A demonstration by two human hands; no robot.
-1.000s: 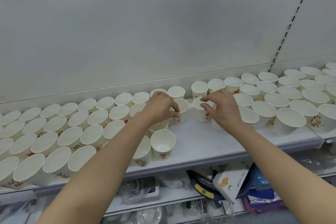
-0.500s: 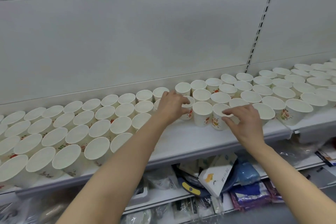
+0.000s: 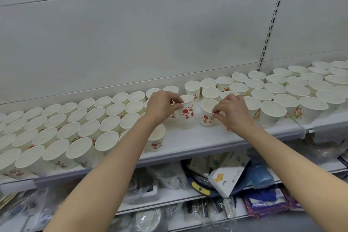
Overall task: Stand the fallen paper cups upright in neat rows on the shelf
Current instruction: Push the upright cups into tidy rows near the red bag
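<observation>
Your left hand pinches one cup by its rim and your right hand pinches another cup, mid-frame on the shelf. Set both flat, rims level, closing the gap between blocks.

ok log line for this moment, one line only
left hand pinches cup rim | right hand pinches second cup | both cups upright | shelf gap unfilled

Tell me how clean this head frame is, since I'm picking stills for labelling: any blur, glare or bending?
Head view: flat, even light, no glare; the shelf edge bows from wide-angle distortion; the cups at far left smear softly; both hands look sharp, left hand, right hand.
</observation>
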